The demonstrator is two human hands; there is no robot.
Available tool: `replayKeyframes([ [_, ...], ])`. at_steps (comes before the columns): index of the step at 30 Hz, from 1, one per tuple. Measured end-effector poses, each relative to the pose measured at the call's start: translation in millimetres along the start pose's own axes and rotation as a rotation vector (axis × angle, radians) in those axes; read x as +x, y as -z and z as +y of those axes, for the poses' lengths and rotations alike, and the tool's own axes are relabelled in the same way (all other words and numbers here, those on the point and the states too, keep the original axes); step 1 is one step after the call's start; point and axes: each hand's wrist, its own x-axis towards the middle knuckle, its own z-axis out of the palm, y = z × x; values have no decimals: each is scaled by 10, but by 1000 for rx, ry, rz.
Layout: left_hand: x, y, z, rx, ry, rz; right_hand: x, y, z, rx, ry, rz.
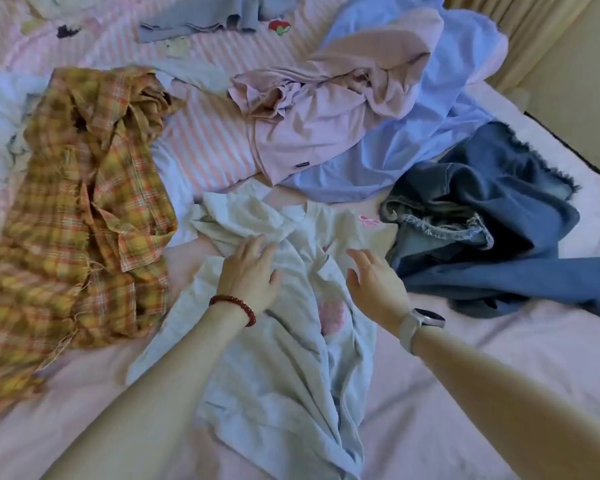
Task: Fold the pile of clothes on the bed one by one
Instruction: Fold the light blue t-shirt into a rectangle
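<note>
place: home bedroom | evidence: bed (499, 358), strewn clothes (84, 202), probably curtains (520, 26)

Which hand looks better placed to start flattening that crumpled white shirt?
The left hand: its straight fingers already lie on the bunched upper part of the white shirt. The right hand is over the shirt's edge beside the jeans.

Soft matt cloth all over the bed (465, 368)

Left of the thin, creased white shirt (274, 358): coarse plaid weave (84, 209); right: frayed denim (482, 216).
</note>
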Motion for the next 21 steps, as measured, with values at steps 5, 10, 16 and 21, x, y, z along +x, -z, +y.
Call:
replayKeyframes([
  [5,790,-239,-37,328,-212,-105,914,-75,127,-110,141,63],
  [10,982,-371,-423,453,-46,-229,1514,-292,92,-162,89,-121],
  [16,720,-236,-690,467,284,-468,1566,-338,53,-91,-23,-255],
  [21,822,-112,-751,563,259,-318,1203,-233,89,56,58,-150],
])
